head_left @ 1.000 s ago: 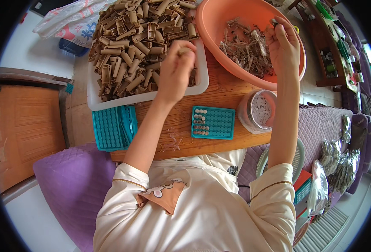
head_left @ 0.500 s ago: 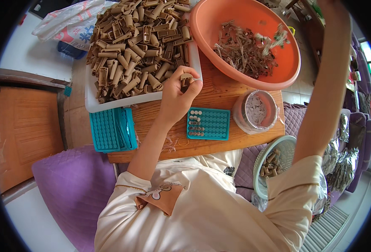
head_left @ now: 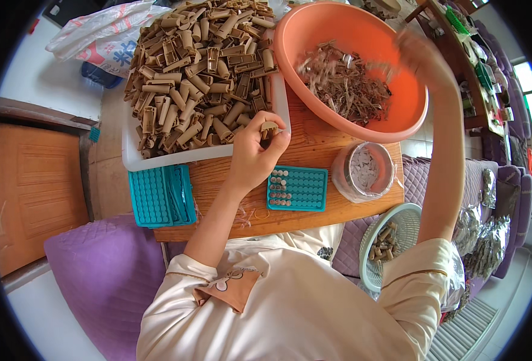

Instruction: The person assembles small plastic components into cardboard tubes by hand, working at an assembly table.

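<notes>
Head cam: L hand grips brown shell btwn thumb & forefinger, nr tub; R hand blurred at basin rim, can't tell if fingers open.

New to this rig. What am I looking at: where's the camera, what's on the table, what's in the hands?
There is no machine here: the hands are a person's own, bare. The view comes from a wide fisheye camera worn on the head, looking down, so straight edges bend near the rim and picture left is the person's left.

On the wooden table are a white bin heaped with tan hollow pieces, an orange basin with tangled thin pieces, a teal tray partly filled with small round pieces, and a clear tub of white bits.

The left hand holds one tan piece. The right hand is blurred over the basin's right side; whether it holds anything, I can't tell.
</notes>
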### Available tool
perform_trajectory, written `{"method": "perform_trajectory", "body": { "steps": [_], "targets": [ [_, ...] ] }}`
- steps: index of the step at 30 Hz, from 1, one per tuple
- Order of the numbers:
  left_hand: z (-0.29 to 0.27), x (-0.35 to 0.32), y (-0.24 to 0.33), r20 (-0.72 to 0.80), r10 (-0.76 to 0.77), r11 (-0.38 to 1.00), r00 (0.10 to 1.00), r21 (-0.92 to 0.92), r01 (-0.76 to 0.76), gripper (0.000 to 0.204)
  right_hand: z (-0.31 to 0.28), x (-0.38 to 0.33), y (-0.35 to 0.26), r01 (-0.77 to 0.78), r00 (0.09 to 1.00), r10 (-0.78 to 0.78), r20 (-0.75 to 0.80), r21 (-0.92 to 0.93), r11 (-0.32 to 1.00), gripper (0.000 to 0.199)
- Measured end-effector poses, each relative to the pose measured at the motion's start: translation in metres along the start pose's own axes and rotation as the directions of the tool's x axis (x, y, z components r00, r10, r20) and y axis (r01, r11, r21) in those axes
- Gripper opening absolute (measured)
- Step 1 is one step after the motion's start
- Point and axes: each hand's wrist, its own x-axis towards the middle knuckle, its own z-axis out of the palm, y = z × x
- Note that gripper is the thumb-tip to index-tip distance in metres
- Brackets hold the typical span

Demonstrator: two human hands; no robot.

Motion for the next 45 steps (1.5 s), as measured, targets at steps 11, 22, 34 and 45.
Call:
{"method": "perform_trajectory", "body": {
  "steps": [11, 22, 34, 45],
  "targets": [
    [0.003, 0.003, 0.003, 0.030, -0.018, 1.000, 0.999, 0.001, 0.018, 0.011, 0.063, 0.041, 0.061, -0.079, 0.993, -0.011, -0.121, -0.711, 0.698, 0.025],
    [0.002, 0.003, 0.003, 0.028, 0.011, 0.999, 1.000, 0.035, -0.012, 0.012, 0.035, 0.055, 0.004, -0.134, 0.801, -0.460, -0.384, -0.863, 0.487, 0.026],
    [0.003, 0.004, 0.000, 0.032, 0.016, 1.000, 0.999, 0.006, -0.016, 0.008, 0.007, -0.022, 0.010, -0.208, 0.919, 0.126, -0.374, -0.188, 0.960, 0.028],
    [0.001, 0.002, 0.006, 0.048, -0.034, 0.999, 0.998, 0.000, 0.034, 0.008, 0.022, -0.046, -0.024, -0.090, 0.713, -0.310, -0.629, -0.521, 0.849, 0.030]
  ]
}}
